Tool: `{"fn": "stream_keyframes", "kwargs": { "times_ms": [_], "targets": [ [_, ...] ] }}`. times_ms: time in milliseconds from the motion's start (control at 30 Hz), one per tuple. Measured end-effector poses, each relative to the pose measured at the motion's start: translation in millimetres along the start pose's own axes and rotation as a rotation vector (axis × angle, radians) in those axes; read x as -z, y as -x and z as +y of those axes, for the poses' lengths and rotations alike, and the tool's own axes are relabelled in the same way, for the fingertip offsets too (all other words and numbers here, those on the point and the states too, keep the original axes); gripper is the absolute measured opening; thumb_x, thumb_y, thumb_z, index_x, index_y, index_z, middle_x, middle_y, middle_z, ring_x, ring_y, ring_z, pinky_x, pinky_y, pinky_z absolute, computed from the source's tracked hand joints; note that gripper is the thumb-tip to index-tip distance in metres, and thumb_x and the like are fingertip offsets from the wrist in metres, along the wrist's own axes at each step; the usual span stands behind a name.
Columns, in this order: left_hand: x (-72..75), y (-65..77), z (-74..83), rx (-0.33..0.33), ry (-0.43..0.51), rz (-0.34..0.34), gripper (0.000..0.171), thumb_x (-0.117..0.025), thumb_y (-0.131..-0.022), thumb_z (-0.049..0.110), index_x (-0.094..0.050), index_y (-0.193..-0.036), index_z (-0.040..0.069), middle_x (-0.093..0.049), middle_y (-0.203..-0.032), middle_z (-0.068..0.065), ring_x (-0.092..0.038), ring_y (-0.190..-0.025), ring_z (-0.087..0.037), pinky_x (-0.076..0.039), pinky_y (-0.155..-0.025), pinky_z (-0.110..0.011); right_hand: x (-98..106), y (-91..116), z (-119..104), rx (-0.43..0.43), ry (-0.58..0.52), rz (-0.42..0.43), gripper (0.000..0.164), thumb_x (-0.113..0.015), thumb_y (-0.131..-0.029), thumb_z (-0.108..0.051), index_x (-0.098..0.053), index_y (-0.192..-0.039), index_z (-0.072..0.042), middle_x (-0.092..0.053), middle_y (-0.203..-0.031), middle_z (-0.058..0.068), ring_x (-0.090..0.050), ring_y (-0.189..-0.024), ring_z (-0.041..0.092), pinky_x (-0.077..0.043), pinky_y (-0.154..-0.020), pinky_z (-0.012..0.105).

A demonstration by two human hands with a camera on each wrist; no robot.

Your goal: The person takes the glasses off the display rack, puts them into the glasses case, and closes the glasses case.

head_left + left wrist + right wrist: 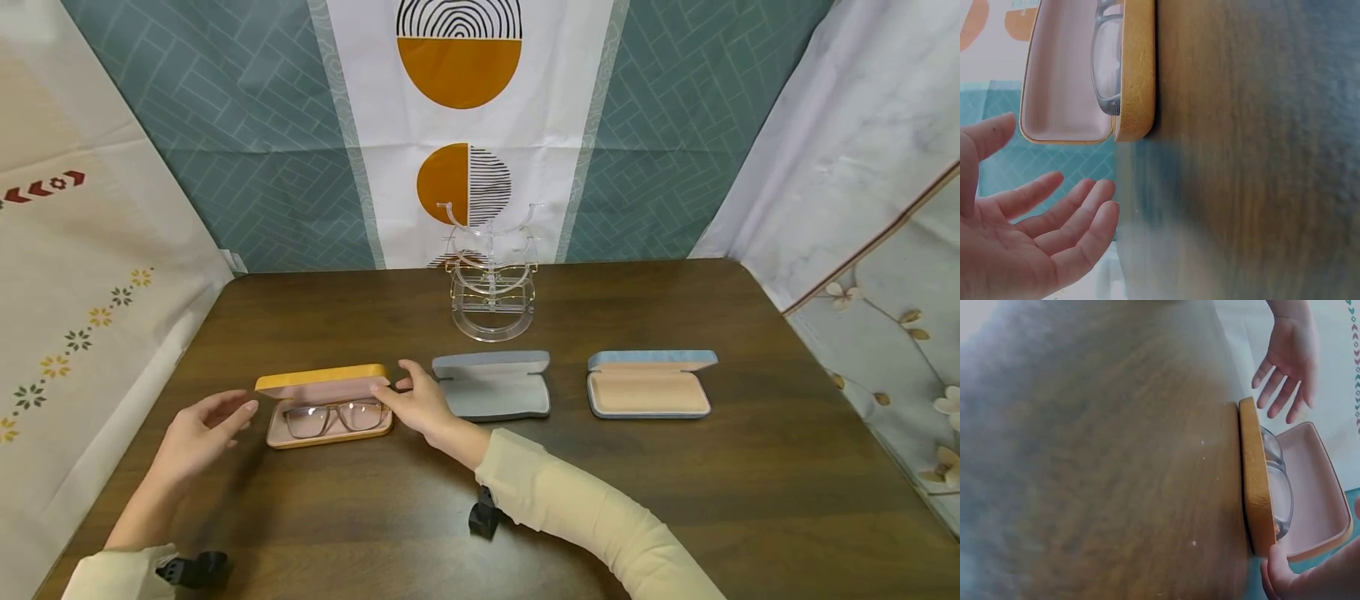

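Observation:
A yellow glasses case (330, 442) with a pink lining stands open on the table, its lid tipped back. A pair of glasses (334, 419) with a clear greyish frame lies in its base. My right hand (423, 408) is at the case's right end, thumb extended to the edge and fingers relaxed behind it; in the right wrist view a fingertip meets the corner of the base. Off the left end, my left hand (191, 437) hovers with nothing in it. Its fingers (1079, 231) are spread and loosely bent, apart from the case in the left wrist view.
To the right stand a grey glasses case (495, 396) and a blue glasses case (651, 393) with a beige lining, both open. A clear display stand (491, 325) rises at the back, with thin-framed glasses on its tiers. Patterned cloths hang around the wooden table (360, 533).

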State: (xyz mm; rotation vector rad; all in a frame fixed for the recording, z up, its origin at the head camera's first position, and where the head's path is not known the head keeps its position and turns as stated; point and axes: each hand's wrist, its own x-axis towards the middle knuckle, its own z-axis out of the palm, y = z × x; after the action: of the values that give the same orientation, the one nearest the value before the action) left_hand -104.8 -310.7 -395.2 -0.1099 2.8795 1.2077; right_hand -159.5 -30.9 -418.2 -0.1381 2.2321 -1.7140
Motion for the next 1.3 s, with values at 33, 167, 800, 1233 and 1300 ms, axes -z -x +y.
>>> {"fn": "stream_keyframes", "kwargs": {
  "times_ms": [33,167,800,1233,1300],
  "targets": [
    [0.3,-1.5,0.2,0.010,0.016,-0.017,0.062,-0.047,-0.094,0.037,-0.037,-0.131,-0.011,-0.050,-0.117,-0.032,-0.059,-0.079,-0.004,-0.052,-0.061,-0.029,0,-1,-1,0.001,0.005,0.003,0.065,-0.061,-0.086,-0.038,-0.036,-0.138,-0.009,-0.055,-0.113,0.011,-0.055,-0.097,0.022,-0.048,-0.077,0.035],
    [0.1,-8.8,2.4,0.039,0.090,-0.080,0.069,-0.041,-0.095,0.041,-0.022,-0.139,-0.009,-0.040,-0.127,-0.036,-0.061,-0.092,-0.023,-0.053,-0.065,-0.031,-1,-6,-2,0.006,0.003,0.010,0.065,-0.059,-0.087,-0.040,-0.037,-0.138,-0.008,-0.061,-0.103,0.008,-0.058,-0.090,0.020,-0.048,-0.079,0.036],
    [-12.0,-26.9,10.1,0.131,0.184,-0.161,0.078,-0.036,-0.094,0.050,-0.025,-0.135,-0.015,-0.036,-0.129,-0.037,-0.049,-0.109,-0.043,-0.052,-0.073,-0.035,-4,-17,-3,-0.007,-0.046,-0.042,0.055,-0.053,-0.088,-0.047,-0.051,-0.127,-0.007,-0.066,-0.086,0.005,-0.059,-0.071,0.015,-0.047,-0.068,0.029],
    [-6.6,-34.8,0.1,0.094,0.323,-0.259,0.065,-0.042,-0.095,0.041,-0.028,-0.139,-0.006,-0.028,-0.135,-0.034,-0.046,-0.111,-0.043,-0.052,-0.071,-0.041,-6,-16,-1,0.083,0.032,-0.021,0.045,-0.052,-0.091,-0.041,-0.057,-0.122,-0.009,-0.057,-0.069,0.003,-0.050,-0.055,0.009,-0.038,-0.047,0.020],
    [-5.9,-40.1,-11.8,0.095,0.374,-0.275,0.059,-0.047,-0.093,0.040,-0.037,-0.137,0.001,-0.039,-0.131,-0.025,-0.053,-0.106,-0.031,-0.052,-0.071,-0.041,-6,-17,-1,0.108,0.053,-0.018,0.044,-0.053,-0.091,-0.039,-0.058,-0.122,-0.008,-0.061,-0.078,0.005,-0.055,-0.061,0.011,-0.042,-0.050,0.020]
  ]
}}
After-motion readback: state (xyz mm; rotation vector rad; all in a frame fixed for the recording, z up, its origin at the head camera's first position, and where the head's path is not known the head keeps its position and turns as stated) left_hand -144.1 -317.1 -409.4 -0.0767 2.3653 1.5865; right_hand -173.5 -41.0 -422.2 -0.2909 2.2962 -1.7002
